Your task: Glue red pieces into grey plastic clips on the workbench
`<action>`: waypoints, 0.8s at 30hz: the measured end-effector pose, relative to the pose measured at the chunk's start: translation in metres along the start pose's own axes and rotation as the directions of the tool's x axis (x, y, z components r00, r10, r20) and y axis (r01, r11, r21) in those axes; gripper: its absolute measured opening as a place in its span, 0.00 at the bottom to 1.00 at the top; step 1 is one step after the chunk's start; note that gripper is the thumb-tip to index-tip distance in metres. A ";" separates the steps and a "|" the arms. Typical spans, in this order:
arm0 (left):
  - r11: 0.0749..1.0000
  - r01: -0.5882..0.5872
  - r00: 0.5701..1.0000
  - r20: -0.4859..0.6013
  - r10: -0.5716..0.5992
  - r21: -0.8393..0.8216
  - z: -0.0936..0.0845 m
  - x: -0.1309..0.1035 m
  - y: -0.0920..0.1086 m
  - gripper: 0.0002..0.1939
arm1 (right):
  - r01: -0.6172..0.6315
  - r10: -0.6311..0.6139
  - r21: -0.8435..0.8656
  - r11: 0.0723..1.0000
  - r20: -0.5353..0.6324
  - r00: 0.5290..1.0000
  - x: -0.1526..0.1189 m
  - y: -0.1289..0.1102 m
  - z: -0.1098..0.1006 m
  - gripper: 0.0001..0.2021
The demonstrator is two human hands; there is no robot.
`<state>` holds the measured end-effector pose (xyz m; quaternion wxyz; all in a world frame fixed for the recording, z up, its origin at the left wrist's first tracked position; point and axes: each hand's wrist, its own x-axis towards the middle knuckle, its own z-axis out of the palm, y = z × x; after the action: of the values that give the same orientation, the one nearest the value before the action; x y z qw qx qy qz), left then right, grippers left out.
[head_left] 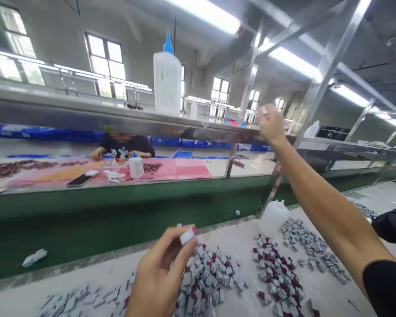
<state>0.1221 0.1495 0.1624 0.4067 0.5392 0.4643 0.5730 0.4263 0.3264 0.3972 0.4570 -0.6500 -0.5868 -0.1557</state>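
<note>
A small pale-gray block (186, 236) with a dark red end tilts upward, pinched in the left hand (161, 268); a blurred whitish object (263, 111) shows at the raised right hand's (272, 125) fingertips (259, 113).

- Small block (187, 236): matt, smooth-faced; plastic or painted, hard to tell.
- Bottle (167, 83): translucent plastic, smooth, faintly glossy.
- Nozzle (168, 44): smooth, solid-coloured plastic.
- Shelf (119, 116): metal, smooth, shiny.
- Belt (112, 220): matt, even.
- Wad (34, 258): crumpled, paper-like.
- Tabletop (246, 250): smooth, dull sheen.
- Sleeve (386, 286): matt cloth.
</note>
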 end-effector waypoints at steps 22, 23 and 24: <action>0.973 -0.216 0.975 0.025 0.219 -0.082 0.023 -0.004 0.012 0.08 | -0.143 -0.355 0.583 0.800 0.651 0.670 -0.270 -0.031 -0.035 0.10; 0.973 -0.218 0.975 0.033 0.221 -0.081 0.023 -0.004 0.011 0.08 | -0.167 -0.336 0.595 0.786 0.638 0.694 -0.269 -0.031 -0.037 0.10; 0.972 -0.220 0.974 0.044 0.224 -0.080 0.023 -0.005 0.009 0.08 | -0.192 -0.321 0.612 0.767 0.626 0.711 -0.267 -0.031 -0.038 0.11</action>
<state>0.1457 0.1446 0.1702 0.3719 0.5872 0.3684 0.6174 0.3410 0.1278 0.2335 0.3858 -0.4410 -0.7550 0.2941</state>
